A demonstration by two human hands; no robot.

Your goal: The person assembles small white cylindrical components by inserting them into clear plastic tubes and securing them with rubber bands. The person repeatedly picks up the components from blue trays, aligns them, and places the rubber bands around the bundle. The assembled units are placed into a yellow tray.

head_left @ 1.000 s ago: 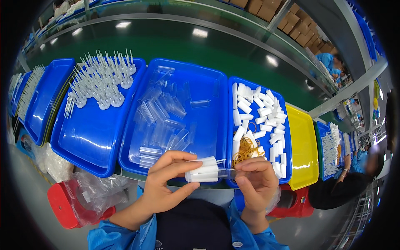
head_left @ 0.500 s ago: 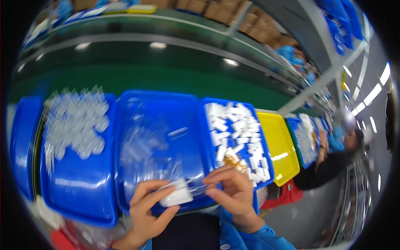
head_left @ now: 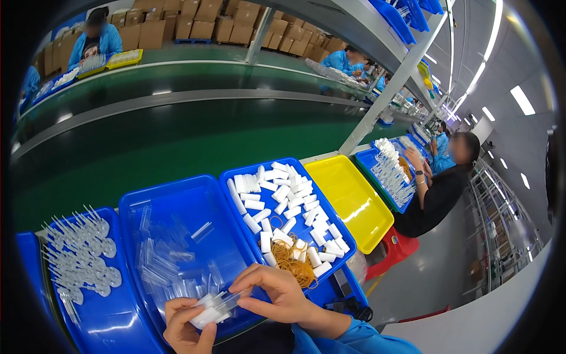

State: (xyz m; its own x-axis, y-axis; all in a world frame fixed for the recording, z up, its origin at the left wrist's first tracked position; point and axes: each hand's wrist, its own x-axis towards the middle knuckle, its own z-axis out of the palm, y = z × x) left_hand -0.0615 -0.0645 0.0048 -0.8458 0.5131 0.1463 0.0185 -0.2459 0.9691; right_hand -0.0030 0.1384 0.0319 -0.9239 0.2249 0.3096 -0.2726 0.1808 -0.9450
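Note:
My left hand is closed around a small bundle of white pieces low over the front of a blue tray. My right hand pinches a clear plastic sleeve lying against the bundle's right end; how far it covers the bundle I cannot tell. Beneath both hands, the middle blue tray holds loose clear plastic sleeves. Right of it, a blue tray carries short white rolls and a heap of tan rubber bands.
Translucent bulb droppers fill a blue tray at left. A yellow tray stands at right, past it a red stool and a co-worker in black. A metal post rises behind; a green conveyor surface runs along the back.
My view has swung, so the trays sit lower and farther left. My right hand has come closer to my left, bringing the clear sleeve against the white bundle.

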